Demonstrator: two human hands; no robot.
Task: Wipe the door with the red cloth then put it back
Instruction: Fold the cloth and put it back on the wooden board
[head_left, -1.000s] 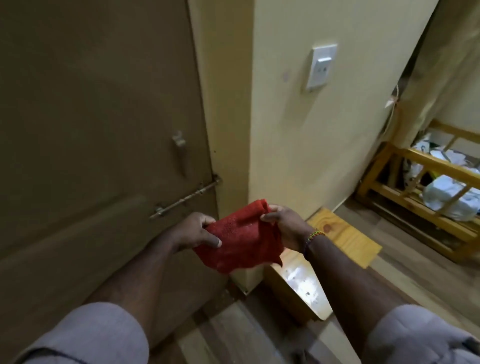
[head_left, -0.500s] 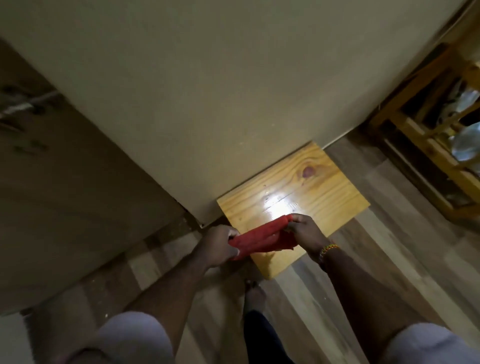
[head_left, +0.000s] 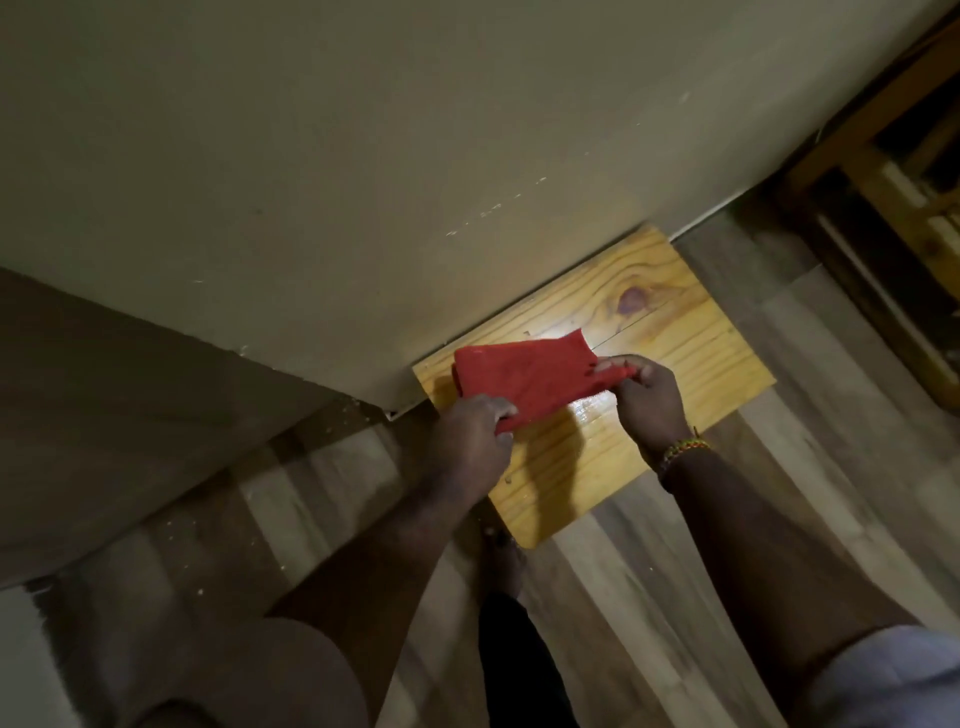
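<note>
While both hands grip it, the red cloth hangs stretched between them just above a wooden board; it is a soft, napped fabric, folded into a flat, roughly oblong band with one loose corner peaking up at its far right end; the left hand is clenched on the near lower edge, fingers curled under the fold, and the right hand pinches the right end between thumb and fingertips; a beaded bracelet in green, yellow and red circles the right wrist, and pale sleeves cover the upper arms at the bottom of the view; below the hands a bare foot stands on a plank floor of mixed brown and pale strips, dull and streaked; the board is glossy yellow pine with straight grain, a dark knot and a bright glare patch, its far edge against the base of a matt cream wall marked with small scuffs; to the left a flat brown door meets the wall's corner; at far right a wooden rack of pale slats stands in shadow, its contents too dark to tell
</note>
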